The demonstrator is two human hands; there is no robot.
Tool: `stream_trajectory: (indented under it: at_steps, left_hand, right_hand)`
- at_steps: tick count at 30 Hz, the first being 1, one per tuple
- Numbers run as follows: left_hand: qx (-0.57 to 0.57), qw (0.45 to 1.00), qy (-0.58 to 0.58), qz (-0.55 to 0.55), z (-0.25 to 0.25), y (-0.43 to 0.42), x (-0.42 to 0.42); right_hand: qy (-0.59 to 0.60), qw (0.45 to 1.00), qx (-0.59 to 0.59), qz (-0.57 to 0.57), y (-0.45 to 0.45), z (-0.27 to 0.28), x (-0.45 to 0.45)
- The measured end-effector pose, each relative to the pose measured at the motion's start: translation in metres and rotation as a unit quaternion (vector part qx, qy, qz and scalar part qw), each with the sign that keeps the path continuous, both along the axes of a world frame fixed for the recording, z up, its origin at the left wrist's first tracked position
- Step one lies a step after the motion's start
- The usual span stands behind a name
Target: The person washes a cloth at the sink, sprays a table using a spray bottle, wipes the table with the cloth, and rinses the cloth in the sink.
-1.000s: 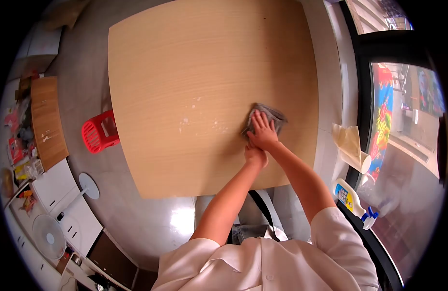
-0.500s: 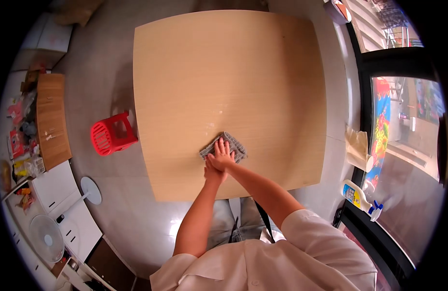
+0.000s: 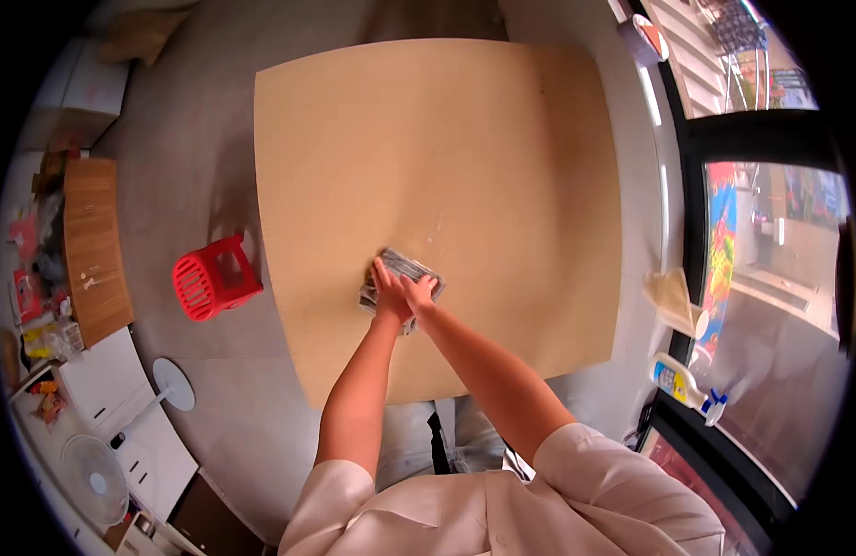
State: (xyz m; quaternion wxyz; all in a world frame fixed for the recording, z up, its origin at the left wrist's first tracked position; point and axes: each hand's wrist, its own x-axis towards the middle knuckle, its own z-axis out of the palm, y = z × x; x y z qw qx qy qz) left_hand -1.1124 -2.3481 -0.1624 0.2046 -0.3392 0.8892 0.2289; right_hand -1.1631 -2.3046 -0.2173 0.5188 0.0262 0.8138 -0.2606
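A grey, folded cloth [image 3: 411, 263] lies on the light wood-coloured tabletop [image 3: 428, 130], close to its near edge. My left hand [image 3: 389, 298] presses down on the cloth's left part, its fingers closed over it and pointing away from me. Beside it, my right hand [image 3: 419, 293] touches the left one and grips the cloth's right part. Part of the cloth is hidden beneath both hands. Faint pale streaks show on the tabletop just beyond the cloth.
A red plastic stool [image 3: 215, 276] stands left of the table. Further left are a white fan [image 3: 96, 477], cabinets [image 3: 99, 250] and cluttered goods. On the right, a spray bottle [image 3: 678, 382] and a paper-like roll [image 3: 678, 306] sit by the glass door.
Both hands and the cloth have shifted left. My right hand lay on top of the left one before; now they are side by side. Several pale marks on the tabletop have faded.
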Motion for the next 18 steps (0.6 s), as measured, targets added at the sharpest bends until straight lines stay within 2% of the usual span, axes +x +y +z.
stream_trajectory:
  at_steps: [1,3,4,5,7,8,9,10,11,12,13,14,16,17,18]
  left_hand:
    - [-0.010,0.999,0.035,0.020,-0.004,0.006,-0.010]
    - [-0.023,0.999,0.047,-0.008,-0.013,0.013,-0.039]
    - [0.023,0.992,0.110,0.061,-0.025,0.026,-0.051]
    - [0.067,0.974,0.174,0.130,-0.033,0.036,-0.065]
    - [0.064,0.998,0.012,0.008,-0.003,0.047,-0.103]
    - [0.075,0.997,-0.014,-0.003,0.008,0.054,-0.119]
    - [0.088,0.995,-0.040,-0.015,0.016,0.066,-0.131]
    - [0.078,0.993,-0.051,-0.074,0.011,0.084,-0.143]
    - [0.066,0.987,-0.061,-0.132,0.003,0.099,-0.151]
    - [0.067,0.987,-0.062,-0.131,0.005,0.110,-0.149]
    - [0.136,0.990,-0.004,-0.041,0.013,0.124,-0.145]
    - [0.202,0.977,0.053,0.049,0.018,0.133,-0.144]
    - [0.195,0.978,0.043,0.060,0.032,0.136,-0.153]
    - [0.187,0.979,0.032,0.072,0.036,0.137,-0.154]
    - [0.189,0.979,0.031,0.071,0.033,0.136,-0.154]
  right_hand:
    - [0.002,1.000,0.000,0.007,0.001,0.014,-0.015]
    - [-0.064,0.992,0.023,-0.106,0.007,0.044,-0.046]
    - [-0.086,0.988,0.015,-0.127,0.017,0.050,-0.066]
    - [-0.035,0.985,0.047,-0.161,0.031,0.004,-0.071]
    - [-0.057,0.982,0.078,-0.164,0.052,0.006,-0.116]
    - [-0.036,0.976,0.052,-0.208,0.049,0.058,-0.136]
    - [0.002,0.986,0.105,-0.132,0.062,0.042,-0.159]
    - [0.047,0.989,0.133,-0.046,0.083,-0.003,-0.181]
    - [0.061,0.992,0.106,-0.033,0.080,0.036,-0.198]
    - [0.108,0.989,0.078,0.070,0.089,0.028,-0.214]
    - [0.153,0.972,0.050,0.172,0.094,0.025,-0.224]
    - [0.152,0.972,0.052,0.172,0.095,0.020,-0.228]
    - [0.176,0.944,0.009,0.279,0.077,0.036,-0.230]
    - [0.176,0.944,0.011,0.279,0.066,0.046,-0.227]
    - [0.180,0.928,0.002,0.325,0.050,0.058,-0.221]
